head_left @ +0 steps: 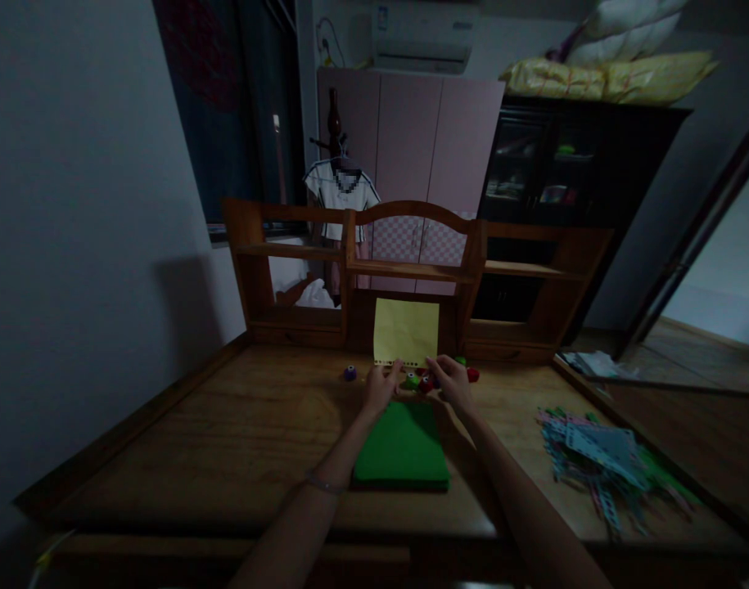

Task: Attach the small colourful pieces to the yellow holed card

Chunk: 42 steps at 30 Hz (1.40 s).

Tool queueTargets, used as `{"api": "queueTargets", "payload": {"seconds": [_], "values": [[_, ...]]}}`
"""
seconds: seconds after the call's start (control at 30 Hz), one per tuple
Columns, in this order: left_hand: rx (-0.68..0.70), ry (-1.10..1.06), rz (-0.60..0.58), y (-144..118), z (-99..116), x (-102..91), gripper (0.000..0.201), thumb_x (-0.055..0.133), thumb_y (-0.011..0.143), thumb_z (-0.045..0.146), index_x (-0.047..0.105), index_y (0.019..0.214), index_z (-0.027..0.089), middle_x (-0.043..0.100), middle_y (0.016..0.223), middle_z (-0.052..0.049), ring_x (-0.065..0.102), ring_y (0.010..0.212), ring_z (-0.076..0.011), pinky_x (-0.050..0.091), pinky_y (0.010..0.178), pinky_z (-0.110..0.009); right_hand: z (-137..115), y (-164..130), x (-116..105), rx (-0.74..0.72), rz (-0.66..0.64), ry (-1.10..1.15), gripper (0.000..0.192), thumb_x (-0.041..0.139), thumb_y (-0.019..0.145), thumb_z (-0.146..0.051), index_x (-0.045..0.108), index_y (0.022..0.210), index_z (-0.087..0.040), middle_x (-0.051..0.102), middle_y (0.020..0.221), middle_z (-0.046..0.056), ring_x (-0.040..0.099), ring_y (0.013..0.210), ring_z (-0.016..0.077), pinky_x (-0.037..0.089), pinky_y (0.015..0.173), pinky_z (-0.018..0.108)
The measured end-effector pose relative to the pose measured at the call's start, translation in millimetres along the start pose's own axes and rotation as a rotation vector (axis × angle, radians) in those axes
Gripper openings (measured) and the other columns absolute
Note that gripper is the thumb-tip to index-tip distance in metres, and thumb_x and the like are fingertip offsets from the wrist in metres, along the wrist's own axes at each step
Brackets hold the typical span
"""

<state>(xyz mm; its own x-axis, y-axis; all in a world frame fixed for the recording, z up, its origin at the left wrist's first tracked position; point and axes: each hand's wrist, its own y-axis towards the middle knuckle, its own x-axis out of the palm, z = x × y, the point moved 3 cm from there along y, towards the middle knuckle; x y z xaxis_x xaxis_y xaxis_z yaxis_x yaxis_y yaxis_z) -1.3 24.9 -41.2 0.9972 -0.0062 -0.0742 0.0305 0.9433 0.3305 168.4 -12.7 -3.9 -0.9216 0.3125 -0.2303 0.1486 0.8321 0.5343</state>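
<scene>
Both arms stretched forward; left hand (381,388) and right hand (453,378) close together, fingers curled.

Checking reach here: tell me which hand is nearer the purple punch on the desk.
Left. The left hand lies just right of the purple punch; the right hand is farther right, beyond the yellow sheet.

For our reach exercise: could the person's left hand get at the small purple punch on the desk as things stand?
Probably yes. The purple punch sits alone on bare desk just left of the left hand, nothing between them, though that hand now holds the yellow paper.
</scene>
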Motion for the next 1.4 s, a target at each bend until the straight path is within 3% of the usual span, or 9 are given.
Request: {"api": "queueTargets", "payload": {"seconds": [0.47, 0.7, 0.97, 1.17, 1.4], "values": [[-0.006, 0.004, -0.001, 1.7, -3.8, -2.6, 0.059, 0.036, 0.079, 0.066, 0.060, 0.066, 0.013, 0.048, 0.040, 0.000, 0.048, 0.039, -0.0130, 0.035, 0.047, -0.023, -7.3, -1.7, -1.1, 0.008, 0.030, 0.010, 0.041, 0.051, 0.077, -0.057, 0.052, 0.068, -0.018, 0.060, 0.060, 0.003, 0.055, 0.051, 0.0141, 0.038, 0.041, 0.021], [-0.002, 0.014, 0.035, -1.2, 5.2, -5.3, 0.058, 0.036, 0.079, 0.065, 0.059, 0.069, 0.013, 0.046, 0.040, 0.001, 0.048, 0.039, -0.0130, 0.035, 0.045, -0.023, -11.6, -2.3, -0.7, -0.004, 0.014, 0.085, 0.034, 0.052, 0.078, -0.053, 0.052, 0.076, -0.019, 0.062, 0.062, 0.002, 0.058, 0.055, 0.0146, 0.042, 0.048, 0.022], [0.010, -0.085, 0.100, -0.9, 10.4, -9.2, 0.057, 0.037, 0.078, 0.067, 0.057, 0.079, 0.013, 0.061, 0.066, -0.005, 0.046, 0.038, -0.0079, 0.034, 0.040, -0.020, -9.6, -1.1, 0.2, -0.007, 0.004, 0.142, 0.026, 0.051, 0.080, -0.045, 0.050, 0.085, -0.020, 0.064, 0.068, 0.003, 0.060, 0.060, 0.0157, 0.043, 0.049, 0.022], [0.059, -0.077, 0.141, -1.4, 8.4, -11.5, 0.055, 0.035, 0.079, 0.067, 0.055, 0.077, 0.015, 0.052, 0.052, 0.001, 0.046, 0.039, -0.0091, 0.034, 0.040, -0.020, -6.5, -0.2, 1.5, -0.001, -0.001, 0.131, 0.024, 0.049, 0.081, -0.044, 0.050, 0.085, -0.020, 0.065, 0.071, 0.003, 0.062, 0.065, 0.0173, 0.044, 0.052, 0.023], [0.057, -0.091, 0.157, 1.1, 2.4, -10.5, 0.049, 0.039, 0.080, 0.063, 0.053, 0.076, 0.016, 0.050, 0.050, 0.002, 0.046, 0.038, -0.0093, 0.034, 0.039, -0.019, -0.6, 0.2, 0.4, -0.005, -0.015, 0.128, 0.026, 0.049, 0.082, -0.045, 0.050, 0.085, -0.019, 0.065, 0.074, 0.003, 0.062, 0.068, 0.0170, 0.046, 0.055, 0.024]]}}
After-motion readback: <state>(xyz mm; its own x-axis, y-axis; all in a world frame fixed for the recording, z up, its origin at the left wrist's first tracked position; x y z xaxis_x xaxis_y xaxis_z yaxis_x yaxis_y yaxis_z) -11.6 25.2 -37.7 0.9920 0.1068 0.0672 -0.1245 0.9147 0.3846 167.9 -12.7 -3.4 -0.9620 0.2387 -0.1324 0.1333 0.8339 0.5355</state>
